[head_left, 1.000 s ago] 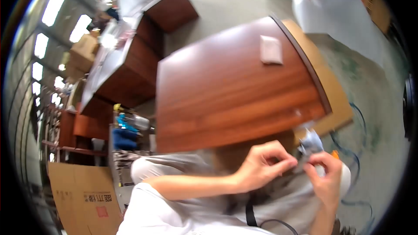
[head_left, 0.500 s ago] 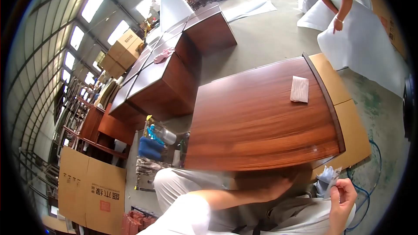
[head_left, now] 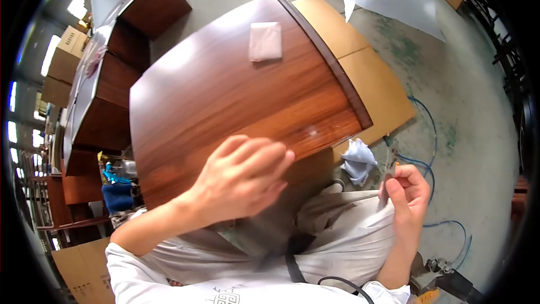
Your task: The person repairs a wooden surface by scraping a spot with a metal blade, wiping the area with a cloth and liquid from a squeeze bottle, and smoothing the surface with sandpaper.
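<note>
The glossy brown wooden piece [head_left: 214,95] sits in front of the person's lap, its broad top facing up. Tan cardboard [head_left: 374,87] on the floor shows past its dark edge strip. The left hand [head_left: 242,179], fingers curled, is over the near edge (motion blurs it, so I cannot tell whether it grips anything or touches the wood). The right hand [head_left: 409,194], near the knee, pinches something between thumb and fingers. A folded pale pink cloth [head_left: 265,42] lies on the top; a crumpled bluish cloth [head_left: 359,162] is just beside the near corner. Smallest is the pinched item, a thin grey strip [head_left: 388,173].
</note>
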`<state>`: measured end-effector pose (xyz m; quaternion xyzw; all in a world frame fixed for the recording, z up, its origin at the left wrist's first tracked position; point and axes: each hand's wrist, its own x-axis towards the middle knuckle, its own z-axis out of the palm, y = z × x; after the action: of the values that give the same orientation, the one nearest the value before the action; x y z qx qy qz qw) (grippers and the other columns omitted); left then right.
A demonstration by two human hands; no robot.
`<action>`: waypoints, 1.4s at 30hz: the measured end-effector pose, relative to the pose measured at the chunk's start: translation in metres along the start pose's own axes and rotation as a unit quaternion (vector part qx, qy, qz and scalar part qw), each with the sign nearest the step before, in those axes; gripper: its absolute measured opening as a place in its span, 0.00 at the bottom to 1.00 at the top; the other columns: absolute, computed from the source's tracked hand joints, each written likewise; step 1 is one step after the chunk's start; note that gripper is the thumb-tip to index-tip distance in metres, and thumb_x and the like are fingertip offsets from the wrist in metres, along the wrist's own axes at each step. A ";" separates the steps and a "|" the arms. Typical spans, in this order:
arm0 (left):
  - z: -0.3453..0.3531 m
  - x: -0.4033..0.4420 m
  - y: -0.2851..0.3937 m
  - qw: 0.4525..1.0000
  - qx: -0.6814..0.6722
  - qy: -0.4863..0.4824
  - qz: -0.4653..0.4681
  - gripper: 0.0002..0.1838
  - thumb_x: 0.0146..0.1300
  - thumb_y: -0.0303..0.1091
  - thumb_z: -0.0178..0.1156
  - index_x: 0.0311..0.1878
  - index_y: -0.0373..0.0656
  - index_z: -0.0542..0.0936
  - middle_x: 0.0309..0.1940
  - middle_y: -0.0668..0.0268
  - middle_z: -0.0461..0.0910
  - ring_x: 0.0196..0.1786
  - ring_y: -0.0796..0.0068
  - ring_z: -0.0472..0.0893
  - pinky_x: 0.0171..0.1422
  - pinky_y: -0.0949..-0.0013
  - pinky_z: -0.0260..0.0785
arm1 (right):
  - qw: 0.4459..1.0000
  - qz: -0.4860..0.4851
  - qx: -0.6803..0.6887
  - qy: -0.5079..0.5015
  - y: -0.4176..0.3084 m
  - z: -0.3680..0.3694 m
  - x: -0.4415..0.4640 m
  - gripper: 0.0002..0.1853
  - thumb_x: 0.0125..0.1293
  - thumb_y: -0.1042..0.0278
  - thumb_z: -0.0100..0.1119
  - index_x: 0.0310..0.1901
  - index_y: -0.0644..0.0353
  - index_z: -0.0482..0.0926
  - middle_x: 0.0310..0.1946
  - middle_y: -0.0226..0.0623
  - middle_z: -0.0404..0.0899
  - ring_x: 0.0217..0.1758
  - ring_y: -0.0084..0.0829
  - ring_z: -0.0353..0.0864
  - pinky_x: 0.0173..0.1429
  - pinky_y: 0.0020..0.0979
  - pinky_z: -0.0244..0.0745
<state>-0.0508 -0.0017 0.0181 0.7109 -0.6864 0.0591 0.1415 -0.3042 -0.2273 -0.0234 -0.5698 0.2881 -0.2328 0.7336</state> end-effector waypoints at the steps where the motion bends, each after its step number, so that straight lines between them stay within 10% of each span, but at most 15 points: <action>1: 0.004 0.005 -0.005 1.000 0.002 -0.005 0.000 0.30 0.61 0.40 0.77 0.67 0.42 0.87 0.61 0.63 0.84 0.61 0.60 0.85 0.66 0.53 0.77 | 1.000 -0.005 -0.006 0.007 -0.001 0.004 0.004 0.11 0.74 0.74 0.74 0.52 0.64 0.82 0.41 0.30 0.89 0.43 0.19 0.87 0.51 0.23 0.79; 10: 0.018 0.030 -0.024 0.999 -0.021 -0.025 0.013 0.38 0.62 0.47 0.77 0.75 0.47 0.82 0.64 0.61 0.78 0.62 0.61 0.79 0.69 0.54 0.70 | 0.906 -0.246 -0.344 -0.008 -0.042 0.037 0.048 0.09 0.64 0.82 0.75 0.44 0.63 0.88 0.35 0.33 0.89 0.39 0.27 0.86 0.45 0.29 0.80; 15: 0.008 0.037 -0.041 0.985 -0.143 0.088 0.031 0.11 0.54 0.28 0.82 0.36 0.41 0.87 0.40 0.63 0.86 0.41 0.59 0.86 0.50 0.59 0.78 | 0.788 -0.381 -0.480 -0.052 -0.036 0.065 0.075 0.10 0.57 0.80 0.77 0.39 0.57 0.89 0.35 0.33 0.86 0.41 0.37 0.86 0.47 0.36 0.78; 21: 0.023 0.066 -0.052 0.977 -0.192 0.095 -0.009 0.15 0.55 0.26 0.81 0.46 0.43 0.91 0.47 0.63 0.86 0.48 0.62 0.86 0.52 0.60 0.76 | 0.725 -0.428 -0.536 -0.062 -0.022 0.081 0.087 0.11 0.56 0.77 0.76 0.39 0.54 0.86 0.38 0.28 0.84 0.46 0.36 0.85 0.58 0.41 0.76; 42: 0.024 0.063 -0.059 0.973 -0.220 0.040 0.051 0.12 0.58 0.19 0.75 0.46 0.42 0.93 0.44 0.63 0.87 0.46 0.62 0.86 0.54 0.61 0.75 | 0.758 -0.407 -0.491 -0.138 -0.025 0.091 0.093 0.12 0.55 0.86 0.76 0.40 0.63 0.88 0.40 0.37 0.87 0.44 0.41 0.87 0.48 0.39 0.82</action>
<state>0.0084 -0.0677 0.0051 0.6233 -0.7118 -0.0577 0.3186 -0.1748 -0.2319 0.0030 -0.9414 -0.0007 -0.2546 0.2212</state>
